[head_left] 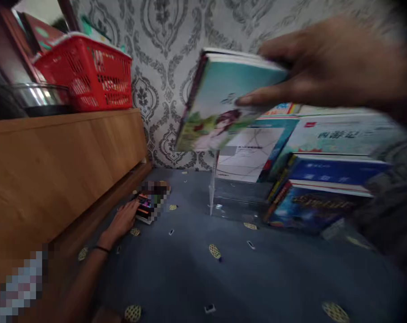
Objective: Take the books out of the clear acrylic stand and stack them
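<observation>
**A:** Nearest to us, our right hand [327,63] is closed over the top edge of a teal-covered paperback [223,101], thumb on the front cover and fingers behind; the book hangs tilted in the air above a clear acrylic book stand [230,197].

**B:** And our left hand [124,220]?

**A:** It lies low on the blue carpeted floor [190,278], fingers spread flat against a small dark book [147,206] beside the wooden cabinet [55,170]; we cannot tell whether it grips it.

**B:** Which step do we judge this to be?

**A:** Carrying the paperback towards the leaning row of books [327,179] by the wall. We judge the next move calls for levelling it and finding a gap.

**B:** Containers?

**A:** A red plastic basket [89,76] sits on the cabinet top with something white and green showing over its rim; a steel bowl [35,96] stands just beside it, contents hidden.
</observation>
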### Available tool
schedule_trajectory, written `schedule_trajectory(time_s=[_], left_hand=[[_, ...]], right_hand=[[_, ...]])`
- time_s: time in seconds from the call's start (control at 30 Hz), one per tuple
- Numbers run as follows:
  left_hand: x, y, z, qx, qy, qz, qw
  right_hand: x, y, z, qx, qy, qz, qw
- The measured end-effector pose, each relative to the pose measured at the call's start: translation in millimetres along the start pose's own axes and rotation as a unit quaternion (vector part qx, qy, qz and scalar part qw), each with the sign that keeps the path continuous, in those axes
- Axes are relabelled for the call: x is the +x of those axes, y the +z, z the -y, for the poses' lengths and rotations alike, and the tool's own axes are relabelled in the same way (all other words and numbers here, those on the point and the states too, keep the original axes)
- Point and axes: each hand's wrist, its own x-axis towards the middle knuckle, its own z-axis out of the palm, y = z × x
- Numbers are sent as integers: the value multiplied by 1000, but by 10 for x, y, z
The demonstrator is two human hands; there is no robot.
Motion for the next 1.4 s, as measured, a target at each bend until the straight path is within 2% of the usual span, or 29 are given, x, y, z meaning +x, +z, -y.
schedule_trajectory(time_s=[0.07, 0.13, 0.2, 0.23, 0.27, 0.33, 0.37, 0.43, 0.5, 0.57, 0.63, 0.67, 0.7, 0.77, 0.8, 0.83, 0.9, 0.93, 0.97, 1.03, 1.13, 1.2, 1.3, 1.4], left_hand=[[-62, 13, -17, 4, 12, -27, 1000], [-149, 55, 2, 2, 12, -62, 998], [-283, 139, 77, -7, 2, -111, 994], [-367, 191, 134, -16, -7, -134, 991], [-458, 243, 198, -28, -14, -158, 987], [-620, 322, 316, -61, -12, -220, 974], [-667, 333, 356, -78, 1, -263, 962], [-638, 262, 350, -113, 34, -349, 930], [-438, 24, 164, -164, 79, -403, 897], [-140, -381, -236, -203, 135, -433, 868], [186, -883, -785, -208, 194, -457, 843], [351, -1140, -1078, -200, 219, -467, 833], [518, -1386, -1362, -186, 246, -477, 823], [845, -1817, -1868, -147, 289, -497, 805], [998, -1996, -2081, -123, 315, -497, 799], [1137, -2149, -2268, -95, 341, -491, 796], [1359, -2382, -2570, -30, 366, -467, 805], [1442, -2467, -2688, 2, 367, -448, 815], [1507, -2538, -2786, 30, 364, -427, 827], [1600, -2652, -2923, 72, 350, -376, 855], [1708, -2813, -3013, 86, 328, -283, 897], [1791, -2918, -3026, 72, 329, -225, 914], [1912, -3037, -3016, 49, 370, -163, 913], [1952, -3078, -2995, 42, 402, -157, 901]], right_hand=[[154, 671, 369, 43, 11, -78, 996], [234, 1401, 762, 133, 25, -128, 983], [183, 2169, 1176, 203, 13, -124, 971], [104, 2532, 1378, 230, 13, -103, 968], [-6, 2858, 1564, 249, 6, -55, 967], [-274, 3352, 1850, 260, -15, 58, 964], [-406, 3507, 1937, 263, -39, 117, 957], [-608, 3638, 1991, 250, -56, 188, 948], [-696, 3550, 1904, 220, -83, 225, 945], [-704, 3251, 1702, 196, -80, 267, 940], [-699, 2746, 1406, 179, -45, 312, 932], [-704, 2433, 1226, 161, -6, 328, 931], [-713, 2097, 1025, 136, 32, 319, 937], [-726, 1425, 574, 66, 119, 233, 963], [-718, 1124, 335, 19, 171, 166, 971], [-696, 865, 97, -27, 219, 101, 970], [-612, 505, -348, -104, 262, 2, 959], [-558, 408, -546, -130, 245, -10, 961], [-503, 360, -723, -147, 213, 7, 966], [-409, 374, -1006, -160, 188, 75, 966], [-335, 502, -1263, -135, 207, 195, 949], [-320, 564, -1353, -120, 228, 230, 938], [-303, 594, -1445, -131, 247, 250, 927], [-267, 612, -1542, -147, 248, 263, 921]])
